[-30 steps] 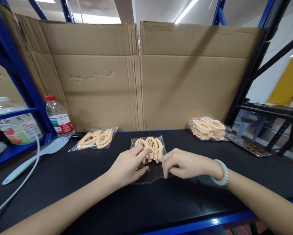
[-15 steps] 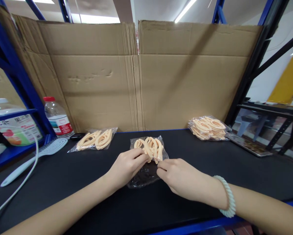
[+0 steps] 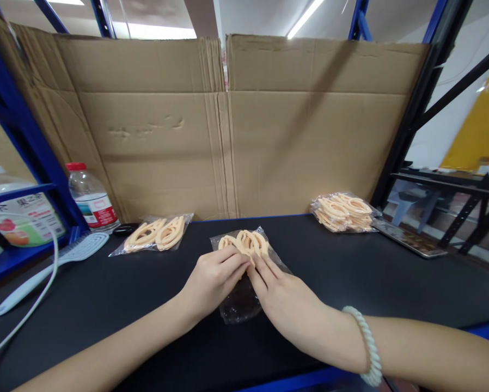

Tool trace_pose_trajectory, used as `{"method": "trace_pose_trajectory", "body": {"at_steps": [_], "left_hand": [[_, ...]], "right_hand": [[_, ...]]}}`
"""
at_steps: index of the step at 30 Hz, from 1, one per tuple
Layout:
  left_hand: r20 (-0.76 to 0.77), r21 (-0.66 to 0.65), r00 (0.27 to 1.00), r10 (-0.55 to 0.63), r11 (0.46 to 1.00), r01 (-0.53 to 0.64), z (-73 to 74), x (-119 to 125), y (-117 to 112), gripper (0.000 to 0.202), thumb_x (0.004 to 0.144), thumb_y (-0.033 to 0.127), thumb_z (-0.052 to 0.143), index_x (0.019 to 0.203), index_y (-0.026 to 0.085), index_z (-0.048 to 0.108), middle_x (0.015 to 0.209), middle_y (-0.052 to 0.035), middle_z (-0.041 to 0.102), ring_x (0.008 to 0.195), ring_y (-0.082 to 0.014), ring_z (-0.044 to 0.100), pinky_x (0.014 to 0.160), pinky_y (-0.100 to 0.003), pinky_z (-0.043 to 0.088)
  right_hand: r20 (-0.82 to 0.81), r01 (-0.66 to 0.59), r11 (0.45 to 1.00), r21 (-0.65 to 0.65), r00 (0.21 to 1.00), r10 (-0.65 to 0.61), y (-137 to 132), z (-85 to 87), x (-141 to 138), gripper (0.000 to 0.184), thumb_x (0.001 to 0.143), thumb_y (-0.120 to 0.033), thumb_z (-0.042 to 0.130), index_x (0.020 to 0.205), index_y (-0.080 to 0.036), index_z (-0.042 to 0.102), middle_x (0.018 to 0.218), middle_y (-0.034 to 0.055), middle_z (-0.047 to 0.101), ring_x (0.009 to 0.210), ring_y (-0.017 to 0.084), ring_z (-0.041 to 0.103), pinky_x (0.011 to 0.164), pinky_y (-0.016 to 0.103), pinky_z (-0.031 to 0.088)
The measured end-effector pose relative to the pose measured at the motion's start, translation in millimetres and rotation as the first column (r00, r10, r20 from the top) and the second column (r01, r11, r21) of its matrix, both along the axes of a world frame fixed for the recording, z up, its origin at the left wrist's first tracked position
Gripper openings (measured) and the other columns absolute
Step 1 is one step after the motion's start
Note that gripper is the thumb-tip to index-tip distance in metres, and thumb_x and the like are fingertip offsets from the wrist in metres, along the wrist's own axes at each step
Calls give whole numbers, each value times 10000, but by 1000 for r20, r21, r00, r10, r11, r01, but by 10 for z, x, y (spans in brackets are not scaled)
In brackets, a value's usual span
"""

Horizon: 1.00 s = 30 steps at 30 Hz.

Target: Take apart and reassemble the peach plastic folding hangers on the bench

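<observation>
Both hands press flat on a clear plastic bag of peach-coloured plastic hair clips (image 3: 244, 244) lying mid-table on the black work surface (image 3: 350, 277): left hand (image 3: 212, 281) and right hand (image 3: 283, 302) (fingers extended, gripping nothing) meet fingertip to fingertip over it.

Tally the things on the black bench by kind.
Bagged peach-clip lots: 3 (left bag, centre bag, right pile)
Water bottle: 1
Hairbrush: 1
Small black object: 1
Flat tray: 1
White cable: 1
Total: 8
</observation>
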<state>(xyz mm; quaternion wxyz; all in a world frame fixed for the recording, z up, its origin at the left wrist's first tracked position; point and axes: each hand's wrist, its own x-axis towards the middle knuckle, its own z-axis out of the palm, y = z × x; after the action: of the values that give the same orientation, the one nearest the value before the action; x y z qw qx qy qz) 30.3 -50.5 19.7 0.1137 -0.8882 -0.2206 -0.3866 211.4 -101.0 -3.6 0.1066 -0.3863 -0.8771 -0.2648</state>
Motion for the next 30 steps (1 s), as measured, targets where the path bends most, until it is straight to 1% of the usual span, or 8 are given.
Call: {"method": "trace_pose_trajectory", "body": {"at_steps": [6, 10, 13, 18, 20, 22, 25, 30], "left_hand": [[141, -87, 990, 6, 996, 6, 1, 118, -63, 119, 867, 137, 578, 803, 153, 678, 738, -26, 656, 647, -128, 614, 610, -240, 514], [182, -201, 983, -1, 979, 38, 25, 181, -102, 104, 836, 141, 610, 767, 161, 686, 715, -21, 659, 642, -133, 604, 610, -249, 503], [199, -298, 980, -25, 951, 85, 98, 177, -106, 79, 826, 175, 628, 788, 182, 696, 755, -19, 687, 671, -134, 617, 612, -236, 499], [285, -520, 945, 162, 854, 10, 219, -2, 159, 221, 858, 369, 565, 896, 182, 677, 833, -45, 708, 738, -172, 650, 678, -275, 523], [219, -599, 934, 281, 795, -99, 199, -116, 356, 316, 862, 437, 488, 945, 180, 652, 953, -71, 710, 896, -215, 652, 829, -341, 513], [162, -649, 928, 334, 745, -155, 137, -226, 533, 408, 823, 457, 483, 1063, 152, 612, 1007, -105, 703, 967, -253, 646, 856, -382, 508], [61, -714, 930, 362, 667, -213, 32, -336, 668, 453, 794, 476, 467, 1070, 145, 605, 959, -104, 722, 878, -256, 681, 800, -373, 527], [-67, -747, 927, 368, 598, -291, 5, -379, 625, 471, 789, 460, 440, 1090, 139, 607, 878, -79, 728, 821, -238, 680, 754, -324, 511]], "right_hand": [[-232, -82, 988, -131, 971, 50, 193, 26, -89, 588, 931, -296, 476, 1406, 33, 362, 1508, 266, 254, 1417, 355, 201, 1138, 551, 273], [-294, -103, 975, -199, 955, 41, 338, 43, -95, 628, 940, -388, 445, 1438, -21, 341, 1495, 261, 289, 1412, 361, 207, 1124, 568, 253], [-265, -152, 962, -228, 960, 89, 369, 95, -92, 573, 932, -428, 449, 1380, -71, 456, 1474, 230, 347, 1402, 360, 223, 1142, 551, 184], [-225, -179, 954, -242, 966, 125, 358, 199, -104, 603, 880, -525, 510, 1372, -179, 472, 1406, 188, 438, 1334, 361, 318, 1103, 571, 197], [-203, -196, 956, -220, 967, 151, 361, 219, -118, 584, 886, -509, 501, 1375, -191, 464, 1369, 185, 463, 1299, 350, 357, 1094, 564, 205], [-191, -208, 957, -200, 967, 170, 363, 223, -133, 531, 900, -473, 483, 1344, -182, 494, 1340, 177, 483, 1287, 336, 364, 1100, 549, 196], [-193, -217, 957, -192, 965, 180, 357, 210, -138, 513, 898, -469, 485, 1313, -170, 520, 1323, 170, 498, 1265, 320, 378, 1099, 527, 212], [-212, -170, 958, -230, 970, 121, 360, 180, -41, 563, 877, -549, 477, 1314, -198, 527, 1395, 160, 444, 1333, 353, 291, 1093, 541, 215]]}}
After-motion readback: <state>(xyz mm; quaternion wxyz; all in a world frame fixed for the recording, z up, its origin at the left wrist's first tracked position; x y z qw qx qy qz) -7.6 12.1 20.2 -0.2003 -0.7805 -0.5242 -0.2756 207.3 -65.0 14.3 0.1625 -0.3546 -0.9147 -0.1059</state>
